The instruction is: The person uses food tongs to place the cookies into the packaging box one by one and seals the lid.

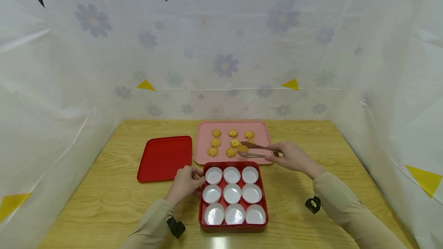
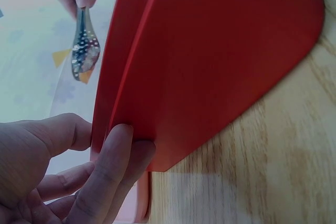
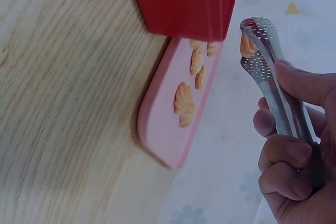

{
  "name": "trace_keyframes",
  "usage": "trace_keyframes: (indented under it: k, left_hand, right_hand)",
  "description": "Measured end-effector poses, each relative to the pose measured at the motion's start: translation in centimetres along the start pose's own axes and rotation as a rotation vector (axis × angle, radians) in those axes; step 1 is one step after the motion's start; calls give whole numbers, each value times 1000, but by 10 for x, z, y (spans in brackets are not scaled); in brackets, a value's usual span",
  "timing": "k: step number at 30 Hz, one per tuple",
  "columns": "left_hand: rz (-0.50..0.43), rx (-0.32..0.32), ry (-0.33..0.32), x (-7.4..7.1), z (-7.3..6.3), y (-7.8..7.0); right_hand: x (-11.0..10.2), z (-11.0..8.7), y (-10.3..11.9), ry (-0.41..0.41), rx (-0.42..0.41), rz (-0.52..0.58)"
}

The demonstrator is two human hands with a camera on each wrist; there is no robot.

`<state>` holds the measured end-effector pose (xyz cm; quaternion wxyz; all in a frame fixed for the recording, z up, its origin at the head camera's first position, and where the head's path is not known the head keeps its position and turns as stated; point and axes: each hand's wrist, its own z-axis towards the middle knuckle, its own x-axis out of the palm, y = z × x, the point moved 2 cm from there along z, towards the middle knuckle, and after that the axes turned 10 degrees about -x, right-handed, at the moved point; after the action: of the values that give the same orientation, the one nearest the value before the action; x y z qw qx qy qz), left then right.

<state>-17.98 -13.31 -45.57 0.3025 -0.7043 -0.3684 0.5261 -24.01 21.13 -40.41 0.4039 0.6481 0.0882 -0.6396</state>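
My right hand point(image 1: 288, 156) grips metal tongs point(image 1: 258, 146). In the right wrist view a swirled cookie point(image 3: 248, 46) sits between the perforated ends of the tongs. Seen from the head, those ends are over the front right part of a pink tray point(image 1: 202, 159) with several golden cookies point(image 1: 216, 133). Nearer to me stands a red box point(image 1: 233, 229) holding several white paper cups point(image 1: 232, 193) in rows, with no cookies in them. My left hand point(image 1: 187, 183) pinches the box's left wall near its far corner, thumb at the rim and fingers along the outer side.
To the left of the tray a red lid point(image 1: 165, 158) lies flat on the wooden table point(image 1: 104, 195). White flower-patterned sheeting point(image 1: 225, 41) encloses the table at the back and both sides. The box stands right in front of the tray.
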Motion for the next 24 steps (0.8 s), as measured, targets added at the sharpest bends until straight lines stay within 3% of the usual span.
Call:
trace_keyframes:
  k: [7,15,24]
  left_hand:
    - [-13,-14,12,0,-1,0]
    - [-8,-18,11,0,0,0]
    - [4,-17,6,0,0,0]
  right_hand:
    - [1,7,18,20,-43,-11]
    - [11,13,34,0,-159,-30]
    - [24,21,50,72,-193,0]
